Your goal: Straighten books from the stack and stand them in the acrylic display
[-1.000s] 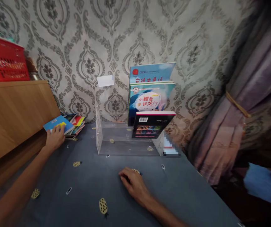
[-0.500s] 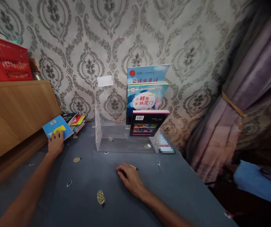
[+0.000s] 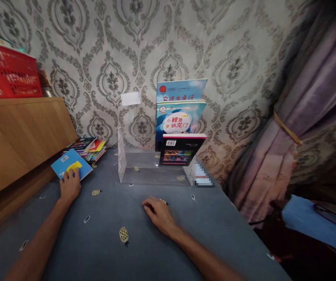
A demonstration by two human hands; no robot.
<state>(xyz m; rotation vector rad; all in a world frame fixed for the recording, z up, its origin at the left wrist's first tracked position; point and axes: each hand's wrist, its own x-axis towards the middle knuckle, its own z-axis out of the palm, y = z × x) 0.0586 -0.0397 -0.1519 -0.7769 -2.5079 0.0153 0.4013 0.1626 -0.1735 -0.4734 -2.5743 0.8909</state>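
Observation:
My left hand grips the near edge of a blue book with a yellow patch and a barcode, its fingers lying over the cover and the thumb out of sight. Just behind this book is a pile of books beside the wooden cabinet. My right hand rests on the tablecloth with fingers loosely bent, thumb apart and nothing in it. Beyond it stands a clear stepped rack. On the rack's right side are a black book, a teal book and a taller blue book, one behind another.
A wooden cabinet with a red basket on top borders the left. Patterned wall rises behind the rack. At the right hang a tied curtain and, lower, a blue cloth. A blurred-out item lies beside the rack.
My left hand has drawn the blue book slightly nearer and down, off the front of the pile. My right hand stays in place. The view has shifted a little.

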